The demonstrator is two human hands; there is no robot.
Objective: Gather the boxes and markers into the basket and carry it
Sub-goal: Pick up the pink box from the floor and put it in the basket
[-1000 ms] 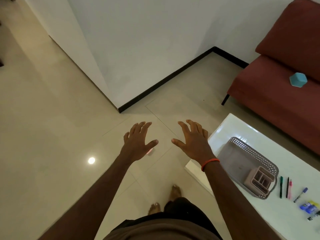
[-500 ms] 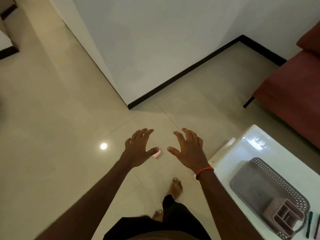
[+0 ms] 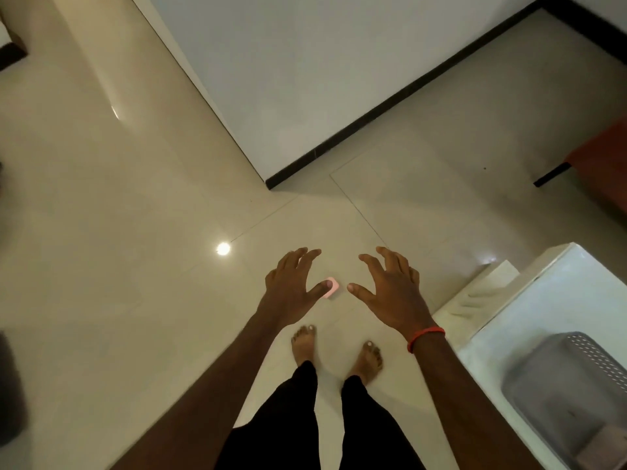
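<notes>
Above the pale tiled floor [image 3: 135, 232], both arms reach forward at about the same height, palms down. The left hand [image 3: 291, 286] is spread wide, its fingers slightly bent and apart, its thumb stuck out to the side; it holds nothing. The right hand [image 3: 393, 293] mirrors it, with fingers splayed and a little curved and the thumb pointing toward the left hand, and it too holds nothing. An orange band [image 3: 425, 337] circles the right wrist.

A small pink box [image 3: 333, 287] lies on the floor in the gap between the two thumbs. The left thumb's tip overlaps its edge in this view, but whether it touches the box cannot be told. Two bare feet [image 3: 303, 344] stand on the tiles just below the hands.

At the lower right, the grey basket [image 3: 590, 347] with a perforated wall sits on a white table [image 3: 556, 300], well apart from the pink box and cut off by the frame's edge. A white wall [image 3: 322, 79] with a black skirting stands ahead, and a red seat [image 3: 607, 164] shows at the right edge.
</notes>
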